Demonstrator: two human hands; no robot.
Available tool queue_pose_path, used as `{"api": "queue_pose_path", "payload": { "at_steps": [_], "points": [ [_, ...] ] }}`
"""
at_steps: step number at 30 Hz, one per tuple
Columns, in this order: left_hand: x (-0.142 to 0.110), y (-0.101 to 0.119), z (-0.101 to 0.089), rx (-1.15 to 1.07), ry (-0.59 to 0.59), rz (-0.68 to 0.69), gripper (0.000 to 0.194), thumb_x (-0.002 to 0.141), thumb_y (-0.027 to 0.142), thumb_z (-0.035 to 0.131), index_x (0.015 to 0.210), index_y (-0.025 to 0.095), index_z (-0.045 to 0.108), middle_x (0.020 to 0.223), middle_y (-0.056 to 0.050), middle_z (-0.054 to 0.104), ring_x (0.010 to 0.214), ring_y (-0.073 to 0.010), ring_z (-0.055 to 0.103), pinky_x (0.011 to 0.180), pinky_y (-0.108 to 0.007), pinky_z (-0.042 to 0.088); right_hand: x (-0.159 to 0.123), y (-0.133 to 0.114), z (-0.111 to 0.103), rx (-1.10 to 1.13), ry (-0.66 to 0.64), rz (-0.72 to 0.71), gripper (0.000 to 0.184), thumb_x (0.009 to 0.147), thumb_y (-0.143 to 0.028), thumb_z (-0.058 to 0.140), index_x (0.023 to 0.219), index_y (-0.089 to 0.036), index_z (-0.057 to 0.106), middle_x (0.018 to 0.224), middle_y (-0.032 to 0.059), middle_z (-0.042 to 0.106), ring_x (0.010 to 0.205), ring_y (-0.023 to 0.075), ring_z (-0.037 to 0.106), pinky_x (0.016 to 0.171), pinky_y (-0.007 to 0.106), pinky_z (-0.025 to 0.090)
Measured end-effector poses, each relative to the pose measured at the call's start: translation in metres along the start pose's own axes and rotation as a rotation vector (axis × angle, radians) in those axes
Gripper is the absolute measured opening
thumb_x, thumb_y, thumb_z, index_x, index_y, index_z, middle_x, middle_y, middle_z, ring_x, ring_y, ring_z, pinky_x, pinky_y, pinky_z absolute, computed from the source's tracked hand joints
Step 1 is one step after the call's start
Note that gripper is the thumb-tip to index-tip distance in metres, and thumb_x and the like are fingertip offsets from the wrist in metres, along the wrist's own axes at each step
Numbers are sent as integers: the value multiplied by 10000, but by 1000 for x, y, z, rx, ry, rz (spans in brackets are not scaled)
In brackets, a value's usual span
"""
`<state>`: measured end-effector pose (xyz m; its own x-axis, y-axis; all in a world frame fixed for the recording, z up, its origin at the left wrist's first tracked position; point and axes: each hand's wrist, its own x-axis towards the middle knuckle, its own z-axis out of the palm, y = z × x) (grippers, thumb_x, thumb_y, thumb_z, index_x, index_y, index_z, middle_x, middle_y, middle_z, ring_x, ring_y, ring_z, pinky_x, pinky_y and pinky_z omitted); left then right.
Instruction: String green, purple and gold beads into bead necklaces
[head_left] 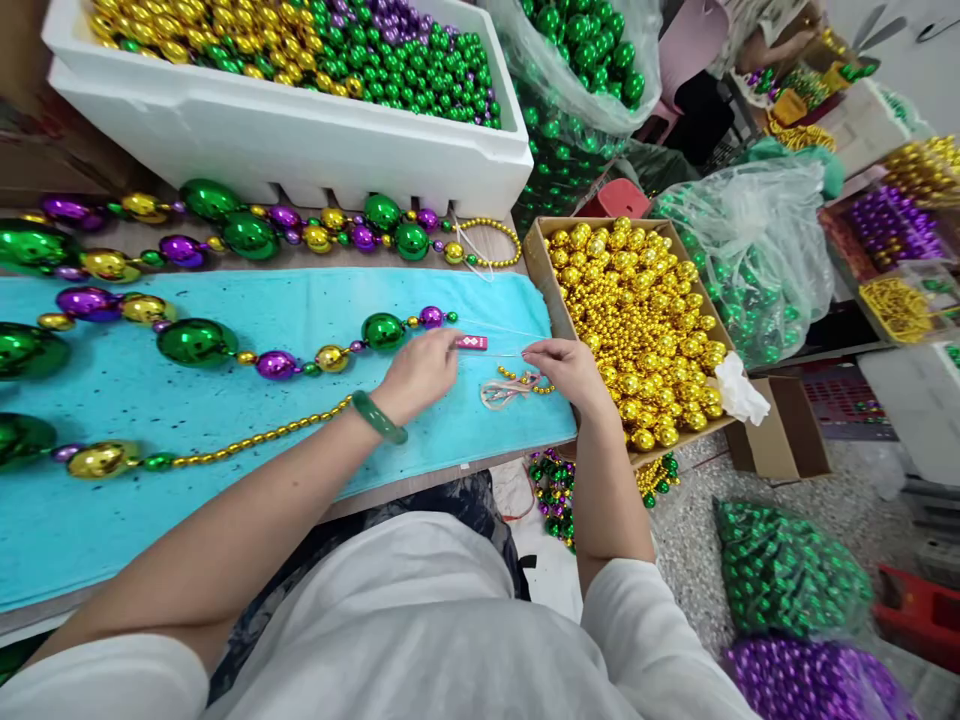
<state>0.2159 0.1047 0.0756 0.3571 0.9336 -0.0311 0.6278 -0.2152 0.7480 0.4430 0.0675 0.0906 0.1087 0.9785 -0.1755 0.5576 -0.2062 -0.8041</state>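
My left hand (422, 375), with a green bangle on its wrist, is closed around a small pink-red block (472, 342) with white diamond marks; its kind is unclear. Opposite it, my right hand (564, 370) pinches a thin clear string (499, 355) that stretches between the hands. Under and beside the right fingers lie a small loop of pale cords (504, 392) and a short run of small gold beads (517, 375). A strand of large green, purple and gold beads (196, 342) lies left of my hands on the blue cloth (247, 400). A gold-bead strand (262, 437) passes near my left wrist.
Behind the cloth stands a white foam box (300, 135) of beads, with another bead strand (251, 235) before it. To the right are a cardboard box (551, 270) of gold beads, bags of green beads (787, 570) and a red stool (619, 198).
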Motion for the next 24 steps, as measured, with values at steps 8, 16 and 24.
{"api": "queue_pose_path", "payload": {
  "at_steps": [8, 16, 24],
  "points": [
    [2, 38, -23, -278, -330, -67, 316, 816, 277, 626, 1084, 130, 706, 645, -6, 643, 536, -117, 552, 537, -237, 446, -9, -56, 12, -173, -181, -191, 180, 818, -254, 600, 839, -141, 738, 665, 2, 629, 617, 96, 503, 605, 227, 375],
    [-15, 11, -48, -556, -90, -148, 138, 768, 299, 640, 770, 163, 664, 589, 19, 563, 518, -86, 486, 483, -203, 386, 6, -19, 1, -87, -117, -75, 172, 732, -298, 646, 774, -144, 710, 593, -15, 564, 555, 97, 471, 547, 224, 376],
    [-34, -20, -72, -1092, 402, -326, 73, 792, 227, 665, 802, 198, 599, 644, 43, 550, 572, -77, 499, 501, -201, 366, 20, 33, 20, -52, -34, 40, 137, 696, -291, 626, 720, -167, 680, 590, -24, 585, 542, 115, 513, 560, 235, 421]
  ]
}}
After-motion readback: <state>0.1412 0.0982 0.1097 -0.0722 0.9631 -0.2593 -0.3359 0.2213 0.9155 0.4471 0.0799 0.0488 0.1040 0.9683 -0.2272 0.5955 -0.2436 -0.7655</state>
